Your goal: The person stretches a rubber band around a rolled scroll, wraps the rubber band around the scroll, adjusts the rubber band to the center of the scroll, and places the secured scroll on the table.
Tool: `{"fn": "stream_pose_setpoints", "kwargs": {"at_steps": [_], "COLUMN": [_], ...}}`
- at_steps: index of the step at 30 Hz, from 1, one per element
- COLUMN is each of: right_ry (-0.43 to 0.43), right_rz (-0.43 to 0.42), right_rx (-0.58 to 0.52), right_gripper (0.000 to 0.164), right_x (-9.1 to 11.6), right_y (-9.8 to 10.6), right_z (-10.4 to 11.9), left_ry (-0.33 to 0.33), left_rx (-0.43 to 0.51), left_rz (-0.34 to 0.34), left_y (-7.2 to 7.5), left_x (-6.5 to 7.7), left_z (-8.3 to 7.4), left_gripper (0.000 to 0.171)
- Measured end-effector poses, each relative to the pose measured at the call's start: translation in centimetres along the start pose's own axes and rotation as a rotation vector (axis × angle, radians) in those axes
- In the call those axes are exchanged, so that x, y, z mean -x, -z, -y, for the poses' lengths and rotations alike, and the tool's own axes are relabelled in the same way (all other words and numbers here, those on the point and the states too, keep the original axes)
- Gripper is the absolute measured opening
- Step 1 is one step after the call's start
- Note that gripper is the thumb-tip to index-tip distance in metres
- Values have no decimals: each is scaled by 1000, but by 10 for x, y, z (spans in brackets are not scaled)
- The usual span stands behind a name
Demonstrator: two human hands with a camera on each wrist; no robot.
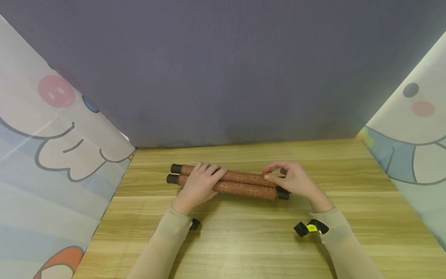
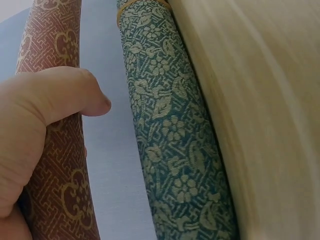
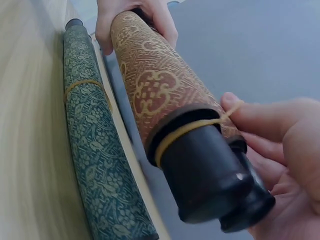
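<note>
A reddish-brown brocade scroll (image 1: 251,190) is rolled up on two parallel rods with black end knobs (image 3: 207,175). Across its left half, my left hand (image 1: 200,186) grips both rolls, and the thumb (image 2: 82,92) lies over the brocade in the left wrist view. At the scroll's right end, my right hand (image 1: 294,180) pinches a thin yellowish rubber band (image 3: 187,132) between thumb and finger. That band loops round one black knob at the brocade's edge. Below the red scroll lies a green floral scroll (image 3: 97,140), mostly hidden in the head view.
A yellowish band (image 3: 80,85) circles the green scroll on the wood-grain table (image 1: 244,240). Behind the table rises a grey panel (image 1: 244,77). Cartoon-printed sheets (image 1: 62,155) stand along both sides. Each wrist wears a small black camera, the right one (image 1: 301,229) with a yellow label.
</note>
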State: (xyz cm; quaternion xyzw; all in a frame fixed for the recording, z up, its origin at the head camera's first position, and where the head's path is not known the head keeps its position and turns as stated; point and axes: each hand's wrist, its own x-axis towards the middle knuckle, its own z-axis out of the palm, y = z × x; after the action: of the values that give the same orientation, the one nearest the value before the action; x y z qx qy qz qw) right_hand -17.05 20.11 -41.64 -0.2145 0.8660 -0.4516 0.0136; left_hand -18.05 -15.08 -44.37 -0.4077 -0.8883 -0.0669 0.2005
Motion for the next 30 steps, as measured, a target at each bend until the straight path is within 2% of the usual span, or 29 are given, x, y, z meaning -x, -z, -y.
{"fn": "stream_pose_setpoints", "kwargs": {"at_steps": [6,13,16,22,30], "right_ry": [68,255,267,210,269], "right_rz": [0,-13,-24,-62,-158], "right_rx": [-23,1,17,89,133], "right_gripper": [17,24,26,28,36], "right_x": [3,2,2,4,3], "right_y": [2,1,2,4,4], "right_z": [-1,-5,-4,-1,-2], "left_ry": [66,94,109,142,238], "left_rx": [26,22,24,3,10], "left_rz": [35,28,15,-15,-12], "left_y": [0,4,6,7,8], "left_x": [2,3,3,2,3], "left_z": [2,5,6,6,9], "left_gripper": [84,83,82,81,84]}}
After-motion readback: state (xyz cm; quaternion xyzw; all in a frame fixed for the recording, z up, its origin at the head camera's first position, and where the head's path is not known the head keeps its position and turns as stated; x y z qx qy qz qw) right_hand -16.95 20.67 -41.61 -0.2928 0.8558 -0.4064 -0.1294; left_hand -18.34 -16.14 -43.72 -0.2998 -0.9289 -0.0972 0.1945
